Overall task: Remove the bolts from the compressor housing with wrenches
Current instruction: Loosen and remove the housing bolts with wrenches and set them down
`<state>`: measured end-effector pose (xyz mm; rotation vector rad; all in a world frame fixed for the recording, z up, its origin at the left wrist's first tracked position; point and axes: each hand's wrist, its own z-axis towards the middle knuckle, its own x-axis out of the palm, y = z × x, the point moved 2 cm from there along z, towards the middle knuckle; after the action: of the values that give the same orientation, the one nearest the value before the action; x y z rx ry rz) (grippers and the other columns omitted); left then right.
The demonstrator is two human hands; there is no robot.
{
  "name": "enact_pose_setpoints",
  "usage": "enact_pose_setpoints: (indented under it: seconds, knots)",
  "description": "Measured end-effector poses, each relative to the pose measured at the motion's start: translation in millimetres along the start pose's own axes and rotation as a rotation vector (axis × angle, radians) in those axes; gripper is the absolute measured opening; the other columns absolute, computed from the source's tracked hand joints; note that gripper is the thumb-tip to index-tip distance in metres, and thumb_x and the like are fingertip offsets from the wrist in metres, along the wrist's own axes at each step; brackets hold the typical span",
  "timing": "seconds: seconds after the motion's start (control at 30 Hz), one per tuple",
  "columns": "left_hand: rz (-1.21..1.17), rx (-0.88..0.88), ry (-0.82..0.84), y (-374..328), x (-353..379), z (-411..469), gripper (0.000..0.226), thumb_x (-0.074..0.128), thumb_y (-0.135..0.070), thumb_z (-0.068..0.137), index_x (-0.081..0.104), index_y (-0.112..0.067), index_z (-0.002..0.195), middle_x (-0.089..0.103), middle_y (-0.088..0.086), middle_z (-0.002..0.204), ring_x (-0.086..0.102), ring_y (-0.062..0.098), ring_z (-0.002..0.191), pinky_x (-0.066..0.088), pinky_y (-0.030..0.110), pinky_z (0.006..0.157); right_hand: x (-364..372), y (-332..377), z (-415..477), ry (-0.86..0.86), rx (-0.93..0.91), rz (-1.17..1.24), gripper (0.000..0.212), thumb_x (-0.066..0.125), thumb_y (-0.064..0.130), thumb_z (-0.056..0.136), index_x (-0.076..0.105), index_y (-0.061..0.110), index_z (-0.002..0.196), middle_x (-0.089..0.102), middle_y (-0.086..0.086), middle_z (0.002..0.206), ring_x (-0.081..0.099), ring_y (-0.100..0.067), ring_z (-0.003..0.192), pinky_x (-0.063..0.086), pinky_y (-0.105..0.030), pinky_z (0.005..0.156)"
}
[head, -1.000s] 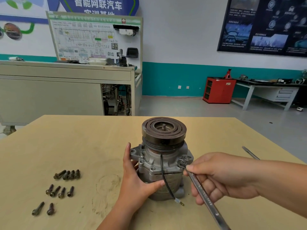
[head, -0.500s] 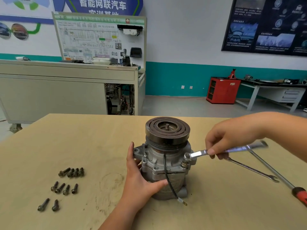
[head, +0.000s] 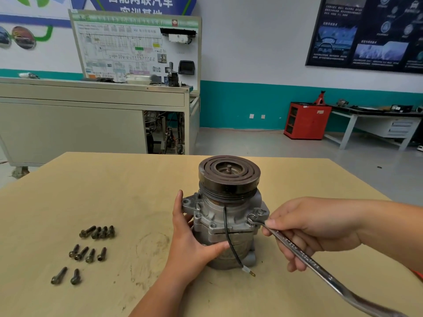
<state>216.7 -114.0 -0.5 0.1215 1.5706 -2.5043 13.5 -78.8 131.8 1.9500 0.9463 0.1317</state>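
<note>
A grey compressor (head: 225, 216) stands upright on the wooden table (head: 114, 191), its dark pulley on top and a black wire hanging down its front. My left hand (head: 192, 243) grips the housing from the left, thumb across the front. My right hand (head: 313, 229) holds a long silver wrench (head: 304, 257), whose head sits on a bolt (head: 251, 218) at the housing's right flange. The wrench handle slants down toward the lower right corner.
Several removed bolts (head: 91, 245) lie in rows on the table to the left of the compressor. A red handle tip (head: 417, 274) shows at the right edge. Beyond the table stand a training bench (head: 91, 110) and a red cabinet (head: 306, 121).
My right hand swung the wrench handle from pointing far right back toward me, the head staying at the right flange bolt. The loose wrench and screwdriver on the right are now out of view.
</note>
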Motion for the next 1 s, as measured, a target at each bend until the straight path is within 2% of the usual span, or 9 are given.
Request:
enact_pose_setpoints:
  seconds: [0.1, 0.2, 0.27, 0.33, 0.47, 0.57, 0.67, 0.8, 1.0]
  knots:
    - [-0.002, 0.002, -0.004, 0.9, 0.7, 0.4, 0.127, 0.085, -0.055, 0.042, -0.005, -0.071, 0.13, 0.033, -0.007, 0.147, 0.04, 0.003, 0.13, 0.036, 0.019, 0.103, -10.0, 10.3, -2.3, 0.02, 0.062, -0.234, 0.026, 0.036, 0.028, 0.102, 0.053, 0.012, 0.09, 0.059, 0.003, 0.05, 0.058, -0.011, 0.042, 0.053, -0.031, 0.063]
    - [-0.005, -0.009, -0.006, 1.6, 0.4, 0.4, 0.127, 0.085, -0.055, 0.041, -0.004, -0.072, 0.129, 0.034, -0.008, 0.146, 0.041, 0.005, 0.13, 0.036, 0.018, 0.101, -31.7, 28.5, -4.1, -0.122, 0.092, -0.801, 0.03, 0.045, 0.043, 0.096, 0.059, 0.019, 0.083, 0.06, 0.008, 0.056, 0.058, -0.006, 0.051, 0.048, -0.02, 0.059]
    - [-0.007, -0.016, -0.004, 2.3, -0.4, 0.1, 0.128, 0.086, -0.056, 0.041, -0.005, -0.071, 0.13, 0.032, -0.01, 0.146, 0.04, 0.003, 0.13, 0.035, 0.012, 0.099, -42.1, 36.6, 1.1, -0.26, -0.014, -1.139, 0.026, 0.047, 0.05, 0.092, 0.058, 0.028, 0.083, 0.058, 0.011, 0.07, 0.055, -0.005, 0.068, 0.043, -0.021, 0.065]
    - [-0.003, -0.015, -0.001, 1.9, -0.5, -0.1, 0.128, 0.086, -0.058, 0.041, -0.005, -0.071, 0.131, 0.032, -0.011, 0.147, 0.04, 0.002, 0.131, 0.034, 0.01, 0.098, -46.5, 38.8, 6.2, -0.305, -0.107, -1.215, 0.019, 0.047, 0.049, 0.091, 0.056, 0.032, 0.088, 0.055, 0.011, 0.08, 0.051, -0.008, 0.077, 0.042, -0.024, 0.07]
    - [-0.014, -0.013, 0.0, -0.4, -0.2, -0.6, 0.127, 0.085, -0.058, 0.041, -0.005, -0.072, 0.129, 0.033, -0.008, 0.147, 0.041, 0.003, 0.13, 0.036, 0.016, 0.101, -52.6, 31.8, -1.0, -0.157, 0.009, -0.926, 0.02, 0.049, 0.042, 0.094, 0.06, 0.029, 0.083, 0.064, 0.013, 0.072, 0.062, -0.001, 0.07, 0.047, -0.02, 0.069]
    - [-0.008, -0.007, 0.0, -1.5, 0.1, -0.5, 0.126, 0.085, -0.057, 0.041, -0.005, -0.073, 0.128, 0.032, -0.008, 0.148, 0.04, 0.003, 0.131, 0.035, 0.018, 0.103, -42.1, 14.9, -3.7, 0.012, 0.05, -0.506, 0.024, 0.04, 0.028, 0.101, 0.055, 0.014, 0.089, 0.069, 0.002, 0.074, 0.071, -0.017, 0.073, 0.056, -0.025, 0.069]
    - [-0.005, -0.012, 0.001, -1.6, 0.0, -0.5, 0.126, 0.085, -0.053, 0.041, -0.005, -0.073, 0.128, 0.032, -0.007, 0.147, 0.04, 0.002, 0.13, 0.035, 0.017, 0.102, -26.5, 1.7, 0.2, 0.09, 0.041, -0.257, 0.024, 0.035, 0.023, 0.103, 0.05, 0.01, 0.091, 0.069, -0.005, 0.071, 0.072, -0.021, 0.067, 0.056, -0.024, 0.062]
    - [0.011, -0.005, 0.004, -2.4, -0.8, -1.5, 0.127, 0.088, -0.046, 0.044, -0.004, -0.072, 0.129, 0.033, -0.008, 0.148, 0.04, 0.002, 0.13, 0.036, 0.023, 0.105, -19.7, 2.1, 2.5, 0.108, 0.05, -0.153, 0.025, 0.033, 0.023, 0.103, 0.05, 0.01, 0.089, 0.067, -0.005, 0.065, 0.071, -0.018, 0.06, 0.054, -0.021, 0.055]
    - [0.009, -0.018, 0.004, -2.0, -0.6, -0.6, 0.127, 0.088, -0.045, 0.044, -0.004, -0.074, 0.126, 0.034, -0.007, 0.147, 0.041, 0.003, 0.13, 0.036, 0.02, 0.102, -20.3, 4.2, 0.4, 0.096, 0.019, -0.027, 0.026, 0.032, 0.023, 0.101, 0.049, 0.01, 0.087, 0.063, -0.003, 0.057, 0.067, -0.015, 0.05, 0.051, -0.019, 0.046]
